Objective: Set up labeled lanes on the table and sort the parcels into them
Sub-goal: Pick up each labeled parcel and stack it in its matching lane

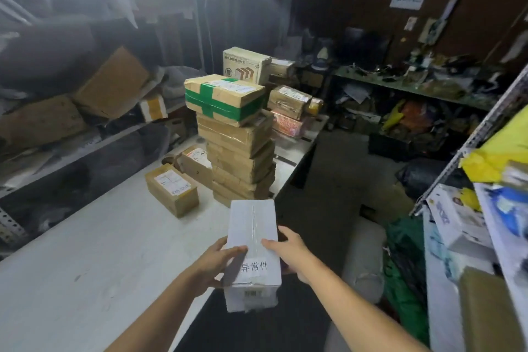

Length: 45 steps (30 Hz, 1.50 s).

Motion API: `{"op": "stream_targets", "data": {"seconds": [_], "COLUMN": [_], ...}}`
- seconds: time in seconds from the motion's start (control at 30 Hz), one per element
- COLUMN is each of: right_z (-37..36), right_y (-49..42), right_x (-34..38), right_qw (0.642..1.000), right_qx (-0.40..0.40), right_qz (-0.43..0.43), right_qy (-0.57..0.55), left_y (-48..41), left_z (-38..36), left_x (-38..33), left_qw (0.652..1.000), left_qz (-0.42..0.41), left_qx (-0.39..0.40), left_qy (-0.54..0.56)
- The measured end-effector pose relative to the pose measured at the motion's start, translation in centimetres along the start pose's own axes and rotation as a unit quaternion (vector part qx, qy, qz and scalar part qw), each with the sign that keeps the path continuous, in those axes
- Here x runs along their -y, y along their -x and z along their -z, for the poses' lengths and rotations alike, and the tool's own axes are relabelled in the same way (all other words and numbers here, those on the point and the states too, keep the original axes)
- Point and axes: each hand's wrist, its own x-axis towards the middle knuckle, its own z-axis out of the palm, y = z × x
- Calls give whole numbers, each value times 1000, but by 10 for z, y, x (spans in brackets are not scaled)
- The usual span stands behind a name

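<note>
Trouble, if it comes, will most likely start at the table's edge. The person holds a white box [253,237] between both hands, and the box carries a handwritten paper label [254,267] on its top face, so it looks meant as a lane marker rather than a parcel to be sorted. The left hand [217,263] grips the box's left side with the thumb laid over the top. The right hand [291,251] clasps the right side, its thumb also on top and its fingers wrapped round the far edge. The box sits at the near right corner of the white table [100,266] with its near end out over the dark floor. Whether its underside rests on the tabletop or hangs just above it cannot be told from this angle. If it is let go with so much overhang, it could tip off the edge. Just beyond the box rises a tall stack of brown parcels [240,163], uneven and slightly twisted, topped by a parcel with green tape [225,100]. Pushing the white box forward into the foot of that stack could bring the pile down, perhaps off the table's right side. Two small brown parcels [173,190] lie to the left of the stack, and more parcels [288,100] sit at the far end. No other lane labels show on the table, so the sorting itself seems hardly begun.
</note>
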Motion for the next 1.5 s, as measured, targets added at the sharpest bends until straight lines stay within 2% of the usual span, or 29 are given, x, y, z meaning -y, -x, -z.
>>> {"op": "stream_targets", "data": {"seconds": [0.17,0.3,0.6,0.77,1.13,1.3,1.5], "right_z": [92,163,264,309,430,488,556], "right_y": [4,2,-56,-127,-291,-369,-473], "right_x": [-5,6,36,74,178,229,304], "right_qw": [999,997,994,992,987,985,984], "right_qx": [-35,-53,-71,-102,-154,-155,-111], "right_qz": [9,47,72,66,46,78,142], "right_qy": [-16,-37,-45,-16,3,-8,1], "left_y": [-7,-24,-92,-161,-321,-389,-469], "left_z": [-83,-137,-204,-223,-264,-283,-299], "left_x": [-47,-88,-169,-235,-406,-490,-597], "left_qw": [999,998,995,991,986,986,986], "left_qz": [-28,-60,-96,-126,-132,-140,-165], "left_qx": [13,27,14,21,100,86,18], "left_qy": [-24,-25,-15,-24,1,-16,6]}}
